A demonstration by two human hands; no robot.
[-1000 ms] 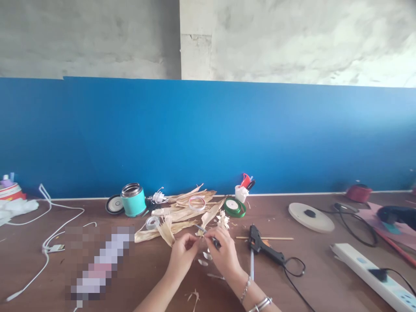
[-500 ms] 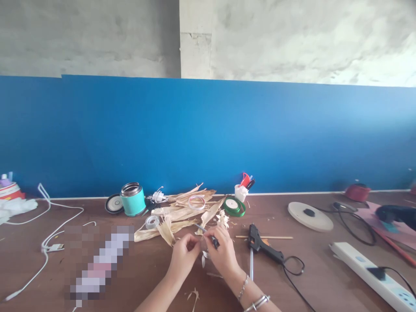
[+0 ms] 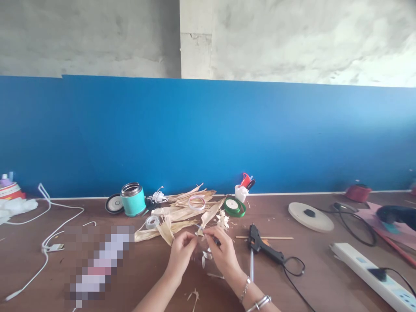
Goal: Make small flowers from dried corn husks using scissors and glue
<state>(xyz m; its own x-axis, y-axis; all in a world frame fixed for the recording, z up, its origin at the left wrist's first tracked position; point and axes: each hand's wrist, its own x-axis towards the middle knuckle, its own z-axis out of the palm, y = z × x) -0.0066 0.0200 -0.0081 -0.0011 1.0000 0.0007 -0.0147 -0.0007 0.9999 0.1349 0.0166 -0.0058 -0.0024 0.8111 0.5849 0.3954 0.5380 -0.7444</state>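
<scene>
Tan husk strips [image 3: 178,215] lie just beyond your hands. Head view: your left hand [image 3: 180,255] and right hand [image 3: 225,255] sit slightly wider apart than half a second ago; fingers narrow, can't tell holding what. One glue gun [image 3: 267,250], one green ribbon roll [image 3: 234,210].

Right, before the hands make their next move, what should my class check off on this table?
1. Left hand holding something: cannot tell; the fingertips are too small to read.
2. Right hand holding something: cannot tell; a dark thing shows by the palm, too blurred to name.
3. Husks near the hands: ok, just beyond them.
4. Glue gun apart from the hands: ok, lying to their right.
5. Gun's cord plugged in: cannot tell; it leaves the picture.
6. Jar closed: not ok, it stands open.
</scene>
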